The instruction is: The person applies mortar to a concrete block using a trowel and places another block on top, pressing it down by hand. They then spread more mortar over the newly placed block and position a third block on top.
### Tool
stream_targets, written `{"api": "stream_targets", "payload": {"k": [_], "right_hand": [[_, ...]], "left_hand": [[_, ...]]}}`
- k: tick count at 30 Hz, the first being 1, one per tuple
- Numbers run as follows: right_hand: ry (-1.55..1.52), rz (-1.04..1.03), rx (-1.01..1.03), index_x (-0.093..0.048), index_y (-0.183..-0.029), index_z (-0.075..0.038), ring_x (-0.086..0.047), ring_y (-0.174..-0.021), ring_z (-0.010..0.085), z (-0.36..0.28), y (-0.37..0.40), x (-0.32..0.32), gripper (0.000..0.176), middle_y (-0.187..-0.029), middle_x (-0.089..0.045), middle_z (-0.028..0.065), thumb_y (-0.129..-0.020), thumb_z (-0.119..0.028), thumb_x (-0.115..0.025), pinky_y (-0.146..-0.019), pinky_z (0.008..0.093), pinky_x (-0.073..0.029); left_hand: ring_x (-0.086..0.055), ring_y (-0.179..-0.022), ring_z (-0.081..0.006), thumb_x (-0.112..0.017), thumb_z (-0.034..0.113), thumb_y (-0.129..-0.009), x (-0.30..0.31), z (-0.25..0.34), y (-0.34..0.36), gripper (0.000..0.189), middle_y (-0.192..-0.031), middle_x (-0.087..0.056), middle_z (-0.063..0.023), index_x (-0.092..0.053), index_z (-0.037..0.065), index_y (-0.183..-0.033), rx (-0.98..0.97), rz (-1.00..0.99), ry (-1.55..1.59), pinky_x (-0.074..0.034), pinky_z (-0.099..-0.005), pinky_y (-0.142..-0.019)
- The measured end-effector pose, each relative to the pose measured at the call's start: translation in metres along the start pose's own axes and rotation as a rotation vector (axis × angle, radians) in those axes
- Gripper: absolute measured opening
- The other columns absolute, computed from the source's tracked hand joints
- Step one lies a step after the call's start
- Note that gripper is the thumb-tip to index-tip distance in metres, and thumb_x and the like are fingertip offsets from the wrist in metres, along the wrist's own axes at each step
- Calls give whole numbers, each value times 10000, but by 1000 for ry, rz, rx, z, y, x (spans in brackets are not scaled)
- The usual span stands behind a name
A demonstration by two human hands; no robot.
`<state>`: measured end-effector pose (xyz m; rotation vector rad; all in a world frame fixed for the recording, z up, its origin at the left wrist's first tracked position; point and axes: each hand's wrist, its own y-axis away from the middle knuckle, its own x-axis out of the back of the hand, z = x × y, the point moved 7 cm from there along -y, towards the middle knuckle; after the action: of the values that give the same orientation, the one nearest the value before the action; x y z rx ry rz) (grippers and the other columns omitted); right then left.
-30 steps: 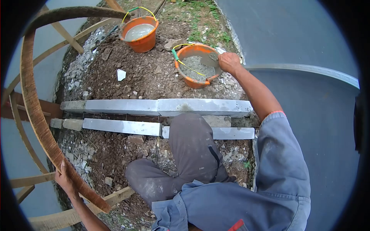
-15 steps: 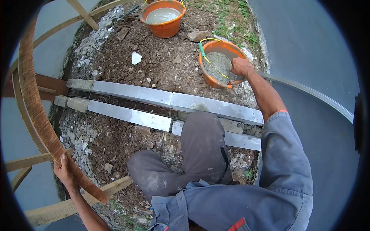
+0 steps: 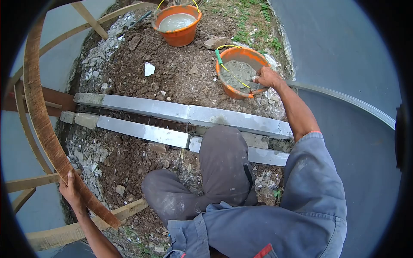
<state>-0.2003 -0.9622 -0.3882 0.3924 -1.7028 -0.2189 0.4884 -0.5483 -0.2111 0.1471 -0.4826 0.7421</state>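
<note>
At the lower left, my left hand (image 3: 72, 194) is wrapped round a long rough wooden plank (image 3: 43, 116), which rises along the left side. My right hand (image 3: 268, 78) is closed at the right side of an orange bucket (image 3: 228, 88), over the grey wet mortar (image 3: 237, 74) in it. A small pale bit shows at my right fingers, but what they hold is hidden. The bucket's yellow wire handle, with a green grip (image 3: 218, 56), lies across its opening.
Another orange bucket (image 3: 178, 38) with greyish liquid stands farther off. Two rows of pale blocks (image 3: 236, 119) run across the soil, with a narrow gap between them. Wooden beams (image 3: 86, 230) stand at left; a metal strip (image 3: 344, 95) lies at right.
My right hand has shifted slightly down relative to the bucket, and the pale bit now shows at its fingers. My left hand keeps its hold on the plank. The whole view has shifted slightly.
</note>
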Motion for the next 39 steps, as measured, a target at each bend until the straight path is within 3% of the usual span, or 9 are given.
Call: {"api": "stream_targets", "payload": {"k": [2, 5, 11, 14, 17, 23, 27, 33, 39], "right_hand": [[-123, -10, 28, -708, -923, -26, -668, -784, 267, 12, 1, -2, 321, -794, -689, 158, -773, -309, -736, -715, 394, -493], [-307, 92, 24, -711, -930, -22, -656, -741, 239, 22, 12, -1, 317, -753, -680, 137, -785, -303, -729, -691, 386, -489], [-485, 192, -81, -715, -980, -9, -674, -853, 295, 42, 23, -10, 383, -884, -701, 174, -786, -339, -734, -794, 395, -501], [-612, 307, -44, -711, -993, 2, -675, -770, 264, 58, 30, -15, 390, -825, -697, 162, -798, -336, -731, -739, 389, -513], [-662, 313, -122, -713, -1001, -5, -656, -660, 212, 59, 74, 4, 379, -744, -684, 134, -811, -333, -726, -657, 375, -516], [-624, 404, -126, -712, -1009, -4, -632, -623, 175, 91, 166, 6, 403, -707, -676, 110, -805, -351, -736, -607, 337, -493], [-659, 329, -263, -710, -1026, -10, -644, -677, 209, 106, 238, -19, 395, -744, -689, 119, -806, -337, -734, -670, 366, -503], [-620, 396, -347, -707, -959, -12, -618, -607, 166, 137, 330, -87, 333, -721, -665, 98, -818, -312, -730, -583, 334, -483], [-1201, 336, -674, -634, -925, -14, -553, -517, 161, 126, 403, -173, 292, -672, -616, 86, -900, -303, -669, -463, 297, -441]], "left_hand": [[-565, -711, -95, -623, 268, -950, 1, -1, -1, 270, -842, -643, -34, -632, 12, -1033, -9, 13, 0, -453, -237, -655], [-591, -648, -115, -641, 323, -942, -3, 0, -1, 286, -768, -619, -29, -622, 41, -993, -43, 1, 26, -470, -249, -588], [-560, -699, -88, -636, 276, -948, 7, -12, -9, 290, -845, -623, -21, -642, 4, -1046, -42, 2, 18, -445, -231, -638], [-567, -698, -92, -633, 284, -950, 2, -12, -8, 297, -860, -622, -29, -641, 2, -1044, -14, -53, 32, -450, -237, -630], [-576, -691, -101, -628, 294, -953, -5, 1, -3, 298, -838, -609, -29, -637, 7, -1033, -12, -39, -2, -477, -250, -619], [-553, -637, -96, -613, 399, -950, -11, 12, 3, 346, -749, -580, -5, -628, 54, -958, 1, -16, 8, -444, -240, -583], [-539, -667, -95, -600, 401, -957, -10, 9, -2, 366, -792, -578, -9, -632, 40, -1011, -42, -41, 1, -444, -243, -598], [-544, -674, -111, -632, 382, -942, -6, 6, -8, 354, -782, -564, -15, -623, 36, -1015, -97, -28, 24, -450, -254, -612], [-521, -744, -115, -638, 371, -941, -6, 5, -10, 418, -864, -574, -19, -633, -15, -1099, -97, -21, 14, -439, -250, -675]]}}
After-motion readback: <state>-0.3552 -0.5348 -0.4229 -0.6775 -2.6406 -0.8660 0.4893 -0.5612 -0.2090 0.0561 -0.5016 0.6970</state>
